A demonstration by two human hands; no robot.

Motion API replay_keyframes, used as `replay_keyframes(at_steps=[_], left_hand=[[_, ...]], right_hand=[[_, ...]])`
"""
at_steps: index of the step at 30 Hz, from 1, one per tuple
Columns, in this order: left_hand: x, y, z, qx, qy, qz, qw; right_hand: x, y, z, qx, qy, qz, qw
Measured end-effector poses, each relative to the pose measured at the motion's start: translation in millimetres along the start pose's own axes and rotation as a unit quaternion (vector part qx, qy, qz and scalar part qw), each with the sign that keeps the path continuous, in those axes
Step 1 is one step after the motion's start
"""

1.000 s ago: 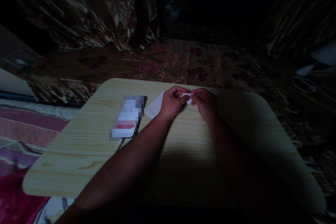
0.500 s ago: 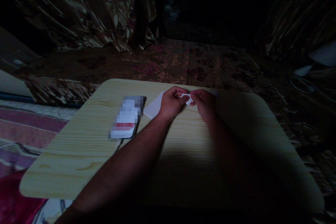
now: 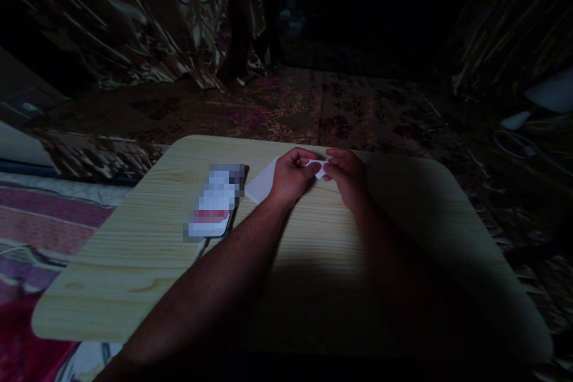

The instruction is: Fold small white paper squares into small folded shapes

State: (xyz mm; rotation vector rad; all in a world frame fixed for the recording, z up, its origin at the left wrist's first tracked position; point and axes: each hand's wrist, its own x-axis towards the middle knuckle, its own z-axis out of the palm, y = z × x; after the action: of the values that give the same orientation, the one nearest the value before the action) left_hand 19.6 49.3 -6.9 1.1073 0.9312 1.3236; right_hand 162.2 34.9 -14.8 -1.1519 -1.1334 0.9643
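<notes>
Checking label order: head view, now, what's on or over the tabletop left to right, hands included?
Phone → flat white item, partly hidden → left hand → small white piece → right hand.

Left hand [image 3: 287,180], right hand [image 3: 351,176] pinch small white piece [image 3: 319,172] over wooden table [image 3: 107,262]; white pad [image 3: 261,183] partly behind left hand; pixelated phone [image 3: 215,203], cable [image 3: 201,249] attached, farther left; curtain [image 3: 192,18] beyond table

it's quite dim in here; the table [image 3: 111,250] looks palest on its left, its near right sunk in shadow, the left curtain [image 3: 192,24] glints faintly, and coarse mosaic blurs the phone [image 3: 215,197].
</notes>
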Motion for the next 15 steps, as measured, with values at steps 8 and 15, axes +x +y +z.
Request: replay_keyframes(at_steps=[8, 15], left_hand=[[0.1, 0.1, -0.4, -0.001, -0.006, -0.001, 1.000], [0.6, -1.0, -0.9, -0.003, -0.013, -0.001, 1.000]], right_hand=[[0.8, 1.4, -0.5, -0.012, -0.008, -0.006, 1.000], [-1.1, -1.8, -1.1, -0.036, 0.000, -0.007, 0.999]])
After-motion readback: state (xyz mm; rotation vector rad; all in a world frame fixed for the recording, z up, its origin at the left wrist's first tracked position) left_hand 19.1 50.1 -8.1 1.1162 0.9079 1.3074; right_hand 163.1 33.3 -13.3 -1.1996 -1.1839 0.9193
